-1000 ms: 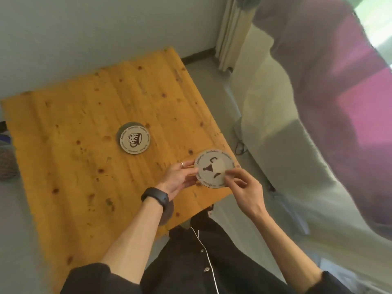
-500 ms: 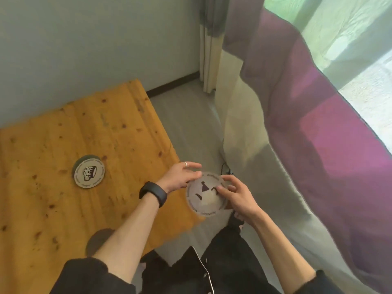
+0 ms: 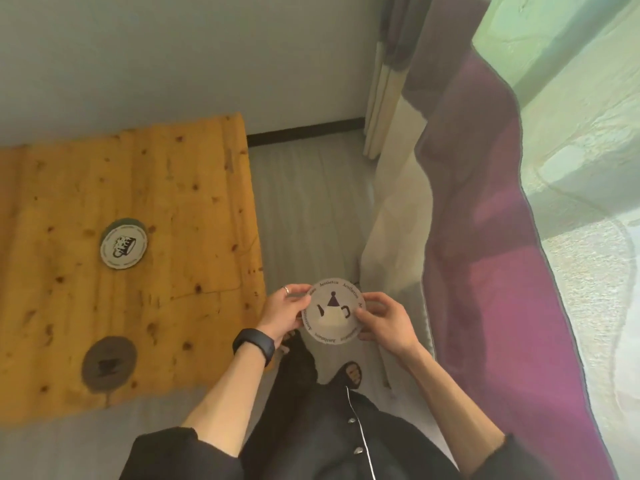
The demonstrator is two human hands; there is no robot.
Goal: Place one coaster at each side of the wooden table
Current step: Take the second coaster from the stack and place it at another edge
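Observation:
I hold a round white coaster with a teapot print in both hands, off the table's right edge and above the grey floor. My left hand pinches its left rim; my right hand grips its right rim. On the yellow wooden table lies a white coaster with a cup print, resting on top of a darker disc near the table's middle. A grey-brown coaster lies near the table's front edge.
A purple and cream curtain hangs close on my right, with a window behind it. A grey wall stands behind the table. Grey floor runs between table and curtain. My dark clothing and one foot show below.
The view has swung right and I have shifted along the table's right side. The held coaster went from above the table's corner to beside its edge. The grey-brown coaster came into view.

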